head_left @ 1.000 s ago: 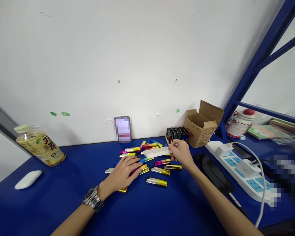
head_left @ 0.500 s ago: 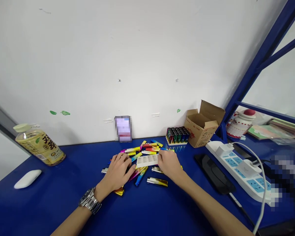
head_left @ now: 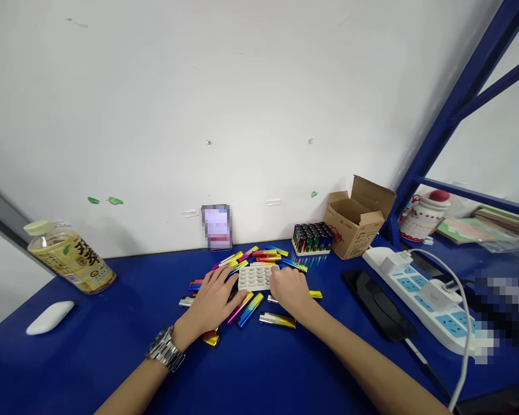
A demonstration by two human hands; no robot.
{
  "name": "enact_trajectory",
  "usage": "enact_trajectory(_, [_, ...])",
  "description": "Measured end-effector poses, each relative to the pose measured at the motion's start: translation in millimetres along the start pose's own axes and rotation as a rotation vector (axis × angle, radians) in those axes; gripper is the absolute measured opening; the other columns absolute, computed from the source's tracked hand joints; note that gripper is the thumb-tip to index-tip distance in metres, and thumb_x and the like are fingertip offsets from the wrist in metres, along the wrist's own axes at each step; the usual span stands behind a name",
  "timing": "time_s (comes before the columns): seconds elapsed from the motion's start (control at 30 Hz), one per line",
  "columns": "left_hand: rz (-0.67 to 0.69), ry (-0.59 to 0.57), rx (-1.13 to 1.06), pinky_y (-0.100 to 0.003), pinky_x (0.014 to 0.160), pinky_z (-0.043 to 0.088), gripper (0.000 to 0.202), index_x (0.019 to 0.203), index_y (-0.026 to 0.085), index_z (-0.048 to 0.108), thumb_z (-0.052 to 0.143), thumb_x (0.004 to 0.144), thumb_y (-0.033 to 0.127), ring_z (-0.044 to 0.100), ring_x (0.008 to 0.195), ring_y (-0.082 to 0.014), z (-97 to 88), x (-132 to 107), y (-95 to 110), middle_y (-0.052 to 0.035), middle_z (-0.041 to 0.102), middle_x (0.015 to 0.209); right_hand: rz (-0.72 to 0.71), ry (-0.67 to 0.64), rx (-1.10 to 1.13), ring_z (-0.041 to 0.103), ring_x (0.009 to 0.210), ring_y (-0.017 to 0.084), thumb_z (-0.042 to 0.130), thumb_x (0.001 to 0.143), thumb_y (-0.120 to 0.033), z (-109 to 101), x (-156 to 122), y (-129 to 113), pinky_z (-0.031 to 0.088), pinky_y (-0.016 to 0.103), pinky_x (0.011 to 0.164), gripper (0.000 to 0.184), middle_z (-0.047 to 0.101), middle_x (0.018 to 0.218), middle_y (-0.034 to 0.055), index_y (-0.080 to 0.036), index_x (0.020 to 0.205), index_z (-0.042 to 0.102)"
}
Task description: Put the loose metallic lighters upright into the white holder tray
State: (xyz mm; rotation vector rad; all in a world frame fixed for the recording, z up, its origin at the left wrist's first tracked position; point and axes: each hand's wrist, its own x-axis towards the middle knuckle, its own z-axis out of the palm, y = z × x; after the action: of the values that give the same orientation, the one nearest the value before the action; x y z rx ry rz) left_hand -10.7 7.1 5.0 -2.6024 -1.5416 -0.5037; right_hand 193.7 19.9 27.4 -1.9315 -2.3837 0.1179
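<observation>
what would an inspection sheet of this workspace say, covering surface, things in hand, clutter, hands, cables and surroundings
Surface: blue tabletop, strewn mid-table
Things in hand: white grid tray among loose lighters; packed tray behind, beside open carton
Clutter: bottle, white mouse left; dark phone right
Hands: right hand grips white grid tray; left hand over loose lighters
Cables: white cable looping from power strip; another at dark phone
Surroundings: white wall behind, blue frame right

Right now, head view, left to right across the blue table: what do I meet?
Tilted drink bottle → wristwatch → left hand → white holed tray → right hand → upright lighters → open cardboard box → power strip.
</observation>
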Motion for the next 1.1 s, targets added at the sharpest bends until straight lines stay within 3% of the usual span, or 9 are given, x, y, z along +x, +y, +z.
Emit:
enact_trajectory(0.5, [-0.246,0.097,-0.001,-0.048,0.087,0.045,0.029,0.094,0.019,0.061,0.050,0.083,0.044,0.051,0.106,-0.0305,15.0,14,13,-0.0119,0.059,0.112,0.005,0.084,-0.055,0.069,0.085,0.028,0.038,0.093,-0.027,1,14,-1,0.049,0.034,0.069,0.031,0.071,0.086,0.0178,-0.013,0.101,0.065])
enact_trajectory(0.63, [-0.283,0.126,0.005,-0.045,0.082,0.047,0.024,0.082,0.019,0.057,0.050,0.081,0.042,0.053,0.098,-0.0286,12.8,12,17,-0.0106,0.059,0.099,-0.077,0.086,-0.053,0.069,0.083,0.027,0.036,0.095,-0.031,0,16,1,0.048,0.033,0.069,0.031,0.071,0.087,0.0155,-0.015,0.102,0.063])
enact_trajectory(0.8, [-0.288,0.120,0.041,-0.049,0.086,0.044,0.022,0.073,0.019,0.056,0.052,0.081,0.040,0.051,0.102,-0.0313,6.4,4,18,-0.0113,0.059,0.102,-0.269,-0.016,-0.006,0.067,0.083,0.025,0.037,0.095,-0.041,-10,21,21,0.044,0.029,0.069,0.037,0.071,0.089,0.0133,-0.017,0.098,0.065])
enact_trajectory(0.9, [-0.320,0.106,0.046,-0.052,0.087,0.043,0.023,0.075,0.019,0.057,0.051,0.081,0.041,0.050,0.105,-0.0327,3.6,3,19,-0.0117,0.059,0.104,-0.402,-0.126,0.082,0.065,0.075,0.019,0.044,0.090,-0.025,-15,26,37,0.039,0.024,0.065,0.025,0.070,0.077,0.0064,-0.019,0.092,0.068])
enact_trajectory(0.97, [-0.350,0.095,0.042,-0.053,0.086,0.043,0.025,0.077,0.019,0.058,0.051,0.081,0.042,0.050,0.105,-0.0334,2.6,4,19,-0.0121,0.059,0.104,-0.462,-0.169,0.161,0.062,0.068,0.017,0.047,0.084,-0.016,-16,29,45,0.037,0.022,0.062,0.027,0.068,0.068,0.0023,-0.020,0.099,0.069])
enact_trajectory(1.1, [-0.339,0.085,0.031,-0.051,0.086,0.043,0.026,0.078,0.018,0.059,0.050,0.082,0.042,0.050,0.105,-0.0335,3.2,8,19,-0.0129,0.058,0.104,-0.397,0.016,0.254,0.059,0.071,0.016,0.042,0.085,-0.011,-14,33,50,0.038,0.023,0.067,0.035,0.068,0.075,0.0036,-0.018,0.107,0.068])
